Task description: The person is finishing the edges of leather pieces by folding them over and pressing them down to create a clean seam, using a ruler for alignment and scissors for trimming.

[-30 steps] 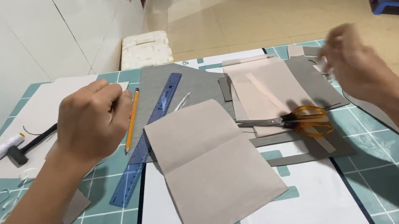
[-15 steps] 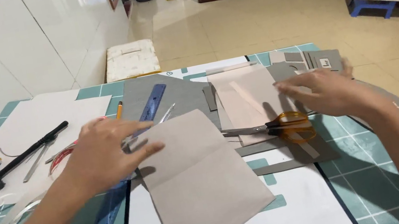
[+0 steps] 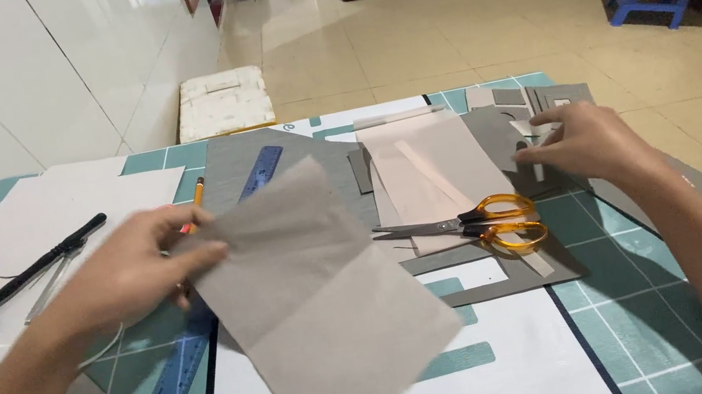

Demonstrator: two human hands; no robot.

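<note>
Left hand (image 3: 129,274) pinches the folded grey sheet (image 3: 321,298) by its left edge, lifted over the cutting mat (image 3: 653,326) — already creased, no cut visible — right hand (image 3: 587,146), fingers loosely spread, rests on small grey cut pieces (image 3: 536,102), orange-handled scissors (image 3: 471,224) untouched between.

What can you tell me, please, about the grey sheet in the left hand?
The grey sheet is a plain, matte rectangle that looks like thin leather or stiff paper, with a faint crease across its middle. It is lifted and tilted, its upper left edge pinched by the left hand, and its lower part spreads over the white board. It hides part of the blue ruler. The scissors lie to its right, apart from it.
</note>
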